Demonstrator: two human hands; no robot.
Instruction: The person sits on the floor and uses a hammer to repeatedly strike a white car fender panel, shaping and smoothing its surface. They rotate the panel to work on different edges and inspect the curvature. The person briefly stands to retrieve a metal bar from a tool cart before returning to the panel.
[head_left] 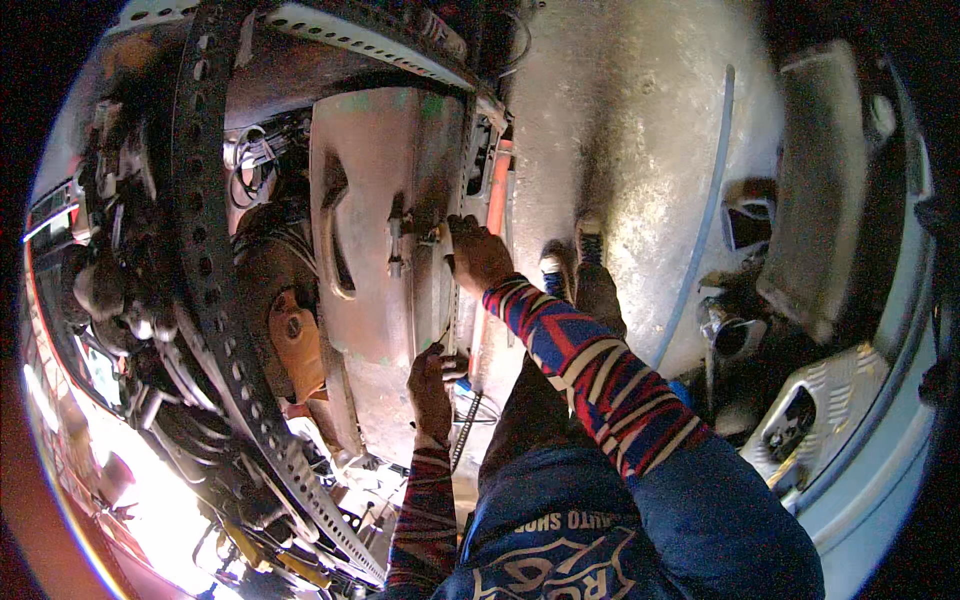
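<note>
A large worn, brownish-grey panel [375, 310] stands in front of me, with a curved slot on its left side and a small dark metal fitting [398, 238] near its middle. My right hand [480, 258] is at the panel's right edge. Its fingers are curled around a small, pale yellowish piece too small to name. Lower down and closer to me, my left hand [431, 392] is at the same edge. Its fingers are closed, and a thin, light sliver shows by the fingertips; what it holds is unclear. Patterned red, blue and white sleeves cover both forearms.
A red-orange tube [497, 195] runs beside the panel. Black perforated steel posts [195, 190] frame a rack of dark parts on the left. Rightward lie a blue hose [712, 210] on the concrete floor, a long pale panel [825, 180] and a white plastic stool [825, 405].
</note>
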